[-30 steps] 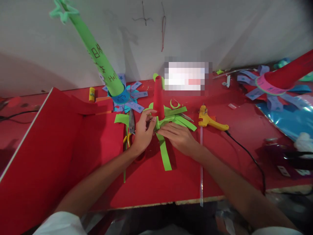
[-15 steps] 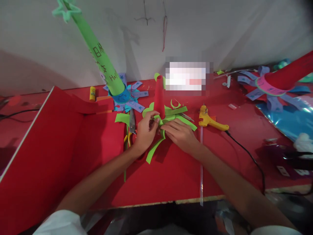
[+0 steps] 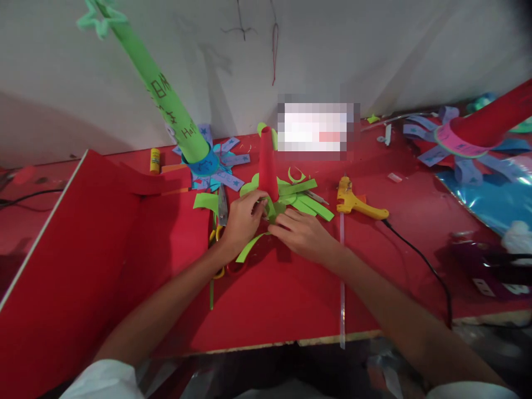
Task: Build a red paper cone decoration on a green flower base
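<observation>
My left hand (image 3: 245, 218) is closed, its thumb and fingers pinching a green paper strip (image 3: 271, 209) in front of a small red paper tube (image 3: 268, 166). Just right of it my right hand (image 3: 297, 230) has its fingers drawn together at the near end of the green paper. One loose green strip (image 3: 251, 247) sticks out toward me from between the hands. The red tube stands upright among more green strips (image 3: 299, 188) fanned out behind my right hand. By my left wrist lie yellow-handled scissors (image 3: 223, 208), partly covered by my arm.
A yellow glue gun (image 3: 357, 202) with a clear glue stick lies at right, its black cord running off. A tall green paper tube (image 3: 166, 105) stands back left beside a glue stick (image 3: 154, 160). Red board (image 3: 83, 249) rises at left; blue foil (image 3: 486, 210) lies at right.
The fingers of my right hand have shifted slightly down and left, away from the red tube's base. The hanging green strip has swung up and left. My left hand keeps its pinch.
</observation>
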Motion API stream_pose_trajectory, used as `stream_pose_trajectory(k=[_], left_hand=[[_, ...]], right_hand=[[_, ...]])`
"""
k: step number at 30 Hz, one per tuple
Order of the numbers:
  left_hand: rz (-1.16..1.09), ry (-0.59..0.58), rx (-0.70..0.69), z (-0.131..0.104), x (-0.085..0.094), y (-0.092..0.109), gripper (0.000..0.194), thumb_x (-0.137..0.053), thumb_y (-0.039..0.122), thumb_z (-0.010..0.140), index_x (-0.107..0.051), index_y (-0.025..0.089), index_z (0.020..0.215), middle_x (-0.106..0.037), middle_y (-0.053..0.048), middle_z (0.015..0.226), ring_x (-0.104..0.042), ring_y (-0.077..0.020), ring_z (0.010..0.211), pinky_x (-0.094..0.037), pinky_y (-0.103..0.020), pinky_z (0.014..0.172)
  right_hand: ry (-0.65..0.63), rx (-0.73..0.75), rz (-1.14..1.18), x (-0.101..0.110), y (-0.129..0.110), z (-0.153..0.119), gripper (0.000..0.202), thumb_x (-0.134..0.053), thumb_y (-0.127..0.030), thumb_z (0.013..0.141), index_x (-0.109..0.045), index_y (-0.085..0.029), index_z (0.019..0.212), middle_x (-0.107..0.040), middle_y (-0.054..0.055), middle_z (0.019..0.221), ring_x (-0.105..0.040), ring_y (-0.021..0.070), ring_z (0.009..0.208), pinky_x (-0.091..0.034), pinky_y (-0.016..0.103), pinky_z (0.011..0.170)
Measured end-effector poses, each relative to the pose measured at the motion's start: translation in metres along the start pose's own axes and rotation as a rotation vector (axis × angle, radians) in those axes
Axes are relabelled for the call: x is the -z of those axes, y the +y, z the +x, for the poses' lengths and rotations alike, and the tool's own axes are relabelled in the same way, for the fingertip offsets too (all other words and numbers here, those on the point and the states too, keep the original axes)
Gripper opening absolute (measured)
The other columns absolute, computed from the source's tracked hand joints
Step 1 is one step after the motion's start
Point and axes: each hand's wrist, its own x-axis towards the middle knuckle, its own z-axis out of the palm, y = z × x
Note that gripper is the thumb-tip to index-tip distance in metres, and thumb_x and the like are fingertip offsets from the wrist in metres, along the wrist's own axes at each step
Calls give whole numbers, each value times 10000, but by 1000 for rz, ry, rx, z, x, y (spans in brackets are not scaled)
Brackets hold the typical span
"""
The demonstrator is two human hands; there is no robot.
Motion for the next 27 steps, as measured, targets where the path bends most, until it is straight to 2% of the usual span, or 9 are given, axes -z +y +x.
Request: stream_pose_trajectory(k=[3, 6, 10, 16, 20, 27], left_hand=[[132, 17, -103, 1, -1, -5, 201, -537, 153, 999, -732, 202, 994, -703, -31, 940, -669, -147, 840, -521, -260, 788], [224, -13, -148, 0, -2, -8, 206, -532, 205, 1030, -738, 212, 1021, -704, -36, 960, -672, -162, 890, -521, -266, 805], [310, -75, -111, -3, -4, -6, 191, -526, 220, 1038, -707, 225, 1099, -732, -42, 1037, -687, -174, 924, -525, -273, 808], [437, -107, -51, -3, -5, -4, 180, -560, 224, 1024, -663, 244, 1170, -751, -44, 1097, -706, -198, 938, -511, -283, 738], [510, -122, -98, -5, -5, -5, 175, -581, 240, 1024, -663, 234, 1178, -740, -66, 1147, -700, -237, 1037, -522, -317, 769], [566, -134, -136, -6, -4, -6, 164, -595, 254, 1019, -680, 234, 1157, -714, -68, 1120, -669, -232, 1049, -529, -323, 808]], right_hand=[[-26, 14, 33, -3, 2, -1, 251, -482, -104, 1041, -662, -177, 882, -611, 49, 816, -475, 202, 814, -312, 347, 691], [-51, 11, 64, -6, 2, -3, 253, -468, -92, 1034, -663, -175, 896, -611, 53, 803, -490, 205, 817, -305, 348, 686], [-79, -4, 82, -6, 2, -4, 256, -458, -139, 1060, -667, -179, 917, -629, 57, 818, -520, 209, 824, -316, 347, 682], [-84, -19, 97, -7, 2, -4, 263, -456, -136, 1062, -663, -176, 905, -632, 62, 819, -524, 207, 824, -311, 345, 668], [-74, -4, 66, -6, 2, -3, 270, -450, -123, 1059, -663, -175, 902, -640, 56, 819, -532, 203, 823, -316, 344, 664], [-57, -13, 44, -5, 2, -4, 262, -463, -124, 1052, -666, -173, 894, -645, 52, 809, -533, 197, 812, -299, 348, 647]])
